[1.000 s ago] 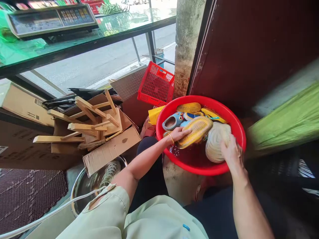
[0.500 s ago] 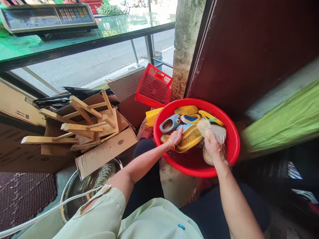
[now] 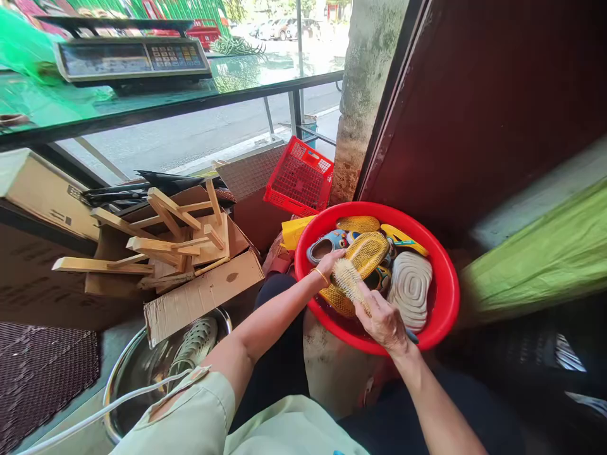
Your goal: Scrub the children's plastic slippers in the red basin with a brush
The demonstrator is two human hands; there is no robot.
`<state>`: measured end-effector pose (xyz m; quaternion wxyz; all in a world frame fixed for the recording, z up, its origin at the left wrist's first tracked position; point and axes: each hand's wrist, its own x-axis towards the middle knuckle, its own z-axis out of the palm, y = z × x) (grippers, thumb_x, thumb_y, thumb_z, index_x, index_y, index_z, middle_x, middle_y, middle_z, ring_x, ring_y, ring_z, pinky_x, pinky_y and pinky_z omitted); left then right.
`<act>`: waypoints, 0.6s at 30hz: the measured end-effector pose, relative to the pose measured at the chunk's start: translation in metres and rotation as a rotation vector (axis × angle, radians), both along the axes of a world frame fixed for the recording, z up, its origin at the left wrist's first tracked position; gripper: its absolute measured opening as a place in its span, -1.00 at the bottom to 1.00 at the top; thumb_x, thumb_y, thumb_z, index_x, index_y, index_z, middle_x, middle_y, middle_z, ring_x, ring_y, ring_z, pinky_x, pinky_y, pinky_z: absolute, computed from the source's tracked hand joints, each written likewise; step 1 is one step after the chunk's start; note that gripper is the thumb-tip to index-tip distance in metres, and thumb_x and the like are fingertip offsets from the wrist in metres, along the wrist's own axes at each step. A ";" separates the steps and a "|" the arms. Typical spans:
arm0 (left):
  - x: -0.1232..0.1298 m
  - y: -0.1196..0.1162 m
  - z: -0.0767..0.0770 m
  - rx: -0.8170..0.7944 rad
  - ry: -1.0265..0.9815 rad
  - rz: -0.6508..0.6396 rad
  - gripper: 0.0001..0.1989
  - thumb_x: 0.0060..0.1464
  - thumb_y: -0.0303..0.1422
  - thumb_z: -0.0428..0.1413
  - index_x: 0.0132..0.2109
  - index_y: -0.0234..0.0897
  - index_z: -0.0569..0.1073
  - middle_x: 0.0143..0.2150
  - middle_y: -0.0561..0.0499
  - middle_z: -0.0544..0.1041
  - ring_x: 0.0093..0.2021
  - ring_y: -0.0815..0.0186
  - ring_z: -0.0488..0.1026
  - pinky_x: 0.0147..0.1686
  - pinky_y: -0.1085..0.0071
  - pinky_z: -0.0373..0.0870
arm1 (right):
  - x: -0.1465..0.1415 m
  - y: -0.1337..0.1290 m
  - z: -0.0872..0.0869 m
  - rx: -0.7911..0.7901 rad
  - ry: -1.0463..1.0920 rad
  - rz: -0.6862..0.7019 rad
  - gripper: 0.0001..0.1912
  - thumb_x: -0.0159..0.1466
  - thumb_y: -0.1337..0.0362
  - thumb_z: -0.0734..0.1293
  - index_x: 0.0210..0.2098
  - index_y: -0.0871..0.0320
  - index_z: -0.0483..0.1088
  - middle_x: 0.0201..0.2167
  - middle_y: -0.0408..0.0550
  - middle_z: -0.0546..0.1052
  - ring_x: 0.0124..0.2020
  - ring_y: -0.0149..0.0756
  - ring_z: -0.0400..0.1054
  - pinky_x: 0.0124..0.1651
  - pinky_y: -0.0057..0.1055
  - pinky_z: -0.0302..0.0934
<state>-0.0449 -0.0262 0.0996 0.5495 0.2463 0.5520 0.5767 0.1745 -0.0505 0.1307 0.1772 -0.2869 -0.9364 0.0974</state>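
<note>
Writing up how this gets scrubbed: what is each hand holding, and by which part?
The right hand grips a bristle brush by its handle; the left hand holds a yellow perforated shoe by its edge.

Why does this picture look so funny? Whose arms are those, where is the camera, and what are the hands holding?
A person is wearing a camera on their head, so you see what they see: their own arms, from above. That's why it looks funny. All the pictures come from that one camera. Their right hand grips a bristle brush, and the bristles touch a yellow mesh shoe. Their left hand touches that shoe too. The shoe lies in a red plastic basin, along with a blue clog and a pale-soled shoe. Nearby, a steel basin holds another shoe.
</note>
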 end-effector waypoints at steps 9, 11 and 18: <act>0.007 0.002 0.003 -0.076 -0.170 0.014 -0.66 0.21 -0.16 0.19 0.00 -0.30 0.57 -0.12 -0.08 0.67 -0.13 0.22 0.61 -0.03 0.30 0.54 | 0.027 0.064 0.005 0.030 -0.031 -0.548 -0.42 0.47 0.10 0.08 0.36 0.21 0.31 -0.06 0.21 0.61 -0.17 -0.05 0.53 -0.18 -0.27 0.38; 0.009 0.001 0.001 -0.068 -0.180 0.001 -0.62 0.22 -0.08 0.17 -0.02 -0.31 0.57 -0.14 -0.09 0.67 -0.14 0.21 0.62 -0.04 0.29 0.55 | 0.037 0.076 0.007 0.046 -0.001 -0.657 -0.39 0.46 0.07 0.08 0.37 0.24 0.28 0.02 0.26 0.59 -0.15 0.02 0.54 -0.20 -0.23 0.38; 0.011 0.006 -0.017 -0.177 0.082 -0.056 -0.48 0.33 0.05 -0.05 -0.02 -0.32 0.52 -0.17 -0.14 0.64 -0.23 0.20 0.60 -0.21 0.28 0.56 | 0.043 0.077 -0.012 -0.011 -0.133 -0.619 -0.36 0.45 0.05 0.05 0.40 0.24 0.23 -0.11 0.28 0.63 -0.32 -0.02 0.54 -0.34 -0.21 0.35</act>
